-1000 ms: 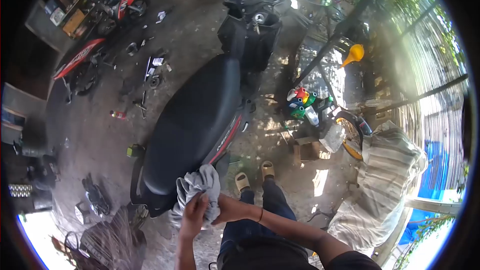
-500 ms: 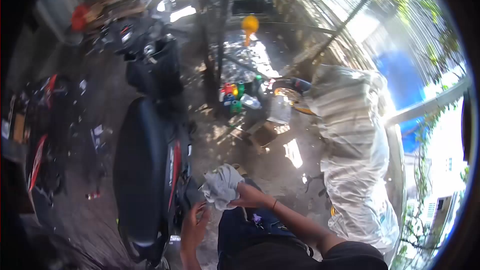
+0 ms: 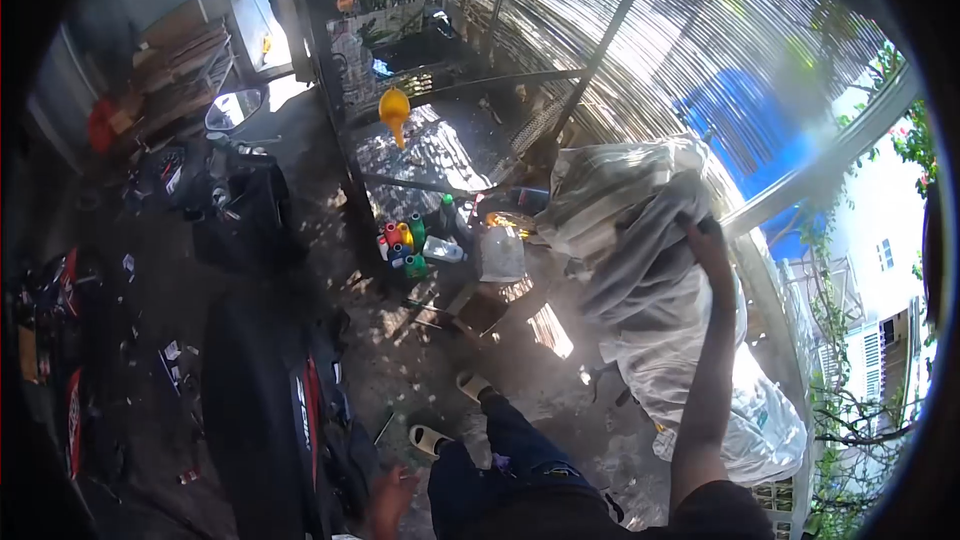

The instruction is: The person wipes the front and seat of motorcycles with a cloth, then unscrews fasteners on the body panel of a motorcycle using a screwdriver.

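Note:
Out to the right, my right hand (image 3: 708, 236) is closed on the upper edge of a grey cloth (image 3: 645, 265). The cloth hangs spread out and smeared by motion, in front of the pale cover. Low in the view, my left hand (image 3: 393, 498) is close to the motorbike's side. Its fingers look loosely apart, with nothing visible in them, though the hand is dark and blurred. The black motorbike seat (image 3: 250, 410) lies to its left.
A large pale cover (image 3: 745, 420) drapes over something at right. Several coloured bottles (image 3: 403, 240), a clear plastic container (image 3: 502, 255) and a brown box (image 3: 478, 308) sit ahead. A yellow funnel (image 3: 395, 112) hangs by the metal frame. Another red-trimmed vehicle (image 3: 72, 420) stands far left.
My right hand has swung up and to the right, and the bunched cloth is now spread out. My left hand has dropped lower. The view has shifted to the right.

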Available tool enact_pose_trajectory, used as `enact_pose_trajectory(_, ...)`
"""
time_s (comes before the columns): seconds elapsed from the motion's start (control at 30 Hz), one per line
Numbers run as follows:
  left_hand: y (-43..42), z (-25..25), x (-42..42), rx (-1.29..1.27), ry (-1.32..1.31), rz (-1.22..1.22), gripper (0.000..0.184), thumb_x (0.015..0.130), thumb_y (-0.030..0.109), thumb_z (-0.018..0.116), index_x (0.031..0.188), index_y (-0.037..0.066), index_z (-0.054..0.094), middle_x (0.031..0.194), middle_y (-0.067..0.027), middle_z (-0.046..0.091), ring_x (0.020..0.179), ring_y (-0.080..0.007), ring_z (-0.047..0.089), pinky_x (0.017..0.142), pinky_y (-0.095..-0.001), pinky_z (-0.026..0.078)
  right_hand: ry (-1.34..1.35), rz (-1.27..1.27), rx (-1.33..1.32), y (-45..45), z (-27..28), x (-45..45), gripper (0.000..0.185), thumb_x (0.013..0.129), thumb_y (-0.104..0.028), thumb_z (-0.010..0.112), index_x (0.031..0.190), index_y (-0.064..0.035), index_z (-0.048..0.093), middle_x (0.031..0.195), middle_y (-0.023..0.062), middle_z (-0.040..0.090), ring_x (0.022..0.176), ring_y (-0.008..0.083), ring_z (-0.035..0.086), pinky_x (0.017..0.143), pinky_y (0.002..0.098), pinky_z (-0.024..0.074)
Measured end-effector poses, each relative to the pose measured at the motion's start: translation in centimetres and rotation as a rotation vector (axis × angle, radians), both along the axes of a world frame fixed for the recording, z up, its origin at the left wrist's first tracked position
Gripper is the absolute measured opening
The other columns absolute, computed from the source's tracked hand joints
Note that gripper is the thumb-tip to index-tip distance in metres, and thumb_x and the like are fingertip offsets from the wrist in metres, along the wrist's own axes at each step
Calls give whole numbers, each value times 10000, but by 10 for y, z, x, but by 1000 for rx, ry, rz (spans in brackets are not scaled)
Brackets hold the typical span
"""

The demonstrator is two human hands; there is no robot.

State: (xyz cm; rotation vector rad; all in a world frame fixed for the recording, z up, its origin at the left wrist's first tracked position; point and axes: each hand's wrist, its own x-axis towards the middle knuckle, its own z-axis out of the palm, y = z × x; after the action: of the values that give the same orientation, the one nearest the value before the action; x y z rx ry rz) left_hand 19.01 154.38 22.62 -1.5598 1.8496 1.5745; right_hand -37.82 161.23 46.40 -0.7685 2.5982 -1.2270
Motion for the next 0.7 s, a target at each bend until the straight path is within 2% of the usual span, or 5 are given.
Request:
enact_pose_trajectory(0.1, 25, -53, -8, -51, -49, 21, 542, 817, 499, 549, 1160, 81, 513, 1049, -130, 619, 972, -312, 593, 804, -386, 454, 13, -103, 89, 5, -10, -123, 399, 842, -347, 590, 1044, -8, 534, 829, 63, 580, 684, 134, 543, 491, 313, 445)
enact_pose_trajectory(0.17, 33, -62, -26, -38, 15, 122, 516, 814, 515, 545, 1113, 94, 549, 1001, -116, 638, 941, -323, 602, 791, -387, 458, 1, 240, 166, 32, -65, -247, 642, 843, -358, 587, 1324, -43, 302, 1158, 180, 525, 1079, 261, 514, 910, 345, 411)
enact_pose_trajectory(0.27, 38, -49, -57, 110, -130, 88, 603, 771, 592, 554, 982, 29, 597, 926, -130, 652, 892, -317, 615, 787, -389, 456, 792, 354, 537, 10, -97, -200, 406, 862, -276, 558, 1156, -2, 495, 1076, 210, 554, 997, 344, 530, 829, 399, 424)
enact_pose_trajectory(0.5, 89, -35, -126, 720, -202, 21, 664, 727, 641, 573, 835, -11, 627, 832, -107, 609, 795, -199, 573, 711, -338, 457, -805, 1169, 443, -40, -303, 84, 316, 832, -227, 563, 1090, -48, 594, 942, 126, 643, 857, 206, 607, 762, 317, 470)
enact_pose_trajectory(0.7, 146, -30, -149, -50, -71, 281, 839, 639, 725, 580, 941, -58, 611, 908, -199, 633, 960, -336, 593, 817, -391, 448, -658, 1812, 893, -3, -305, 200, 357, 839, -356, 537, 1049, -76, 605, 982, 154, 625, 950, 285, 601, 826, 364, 465)
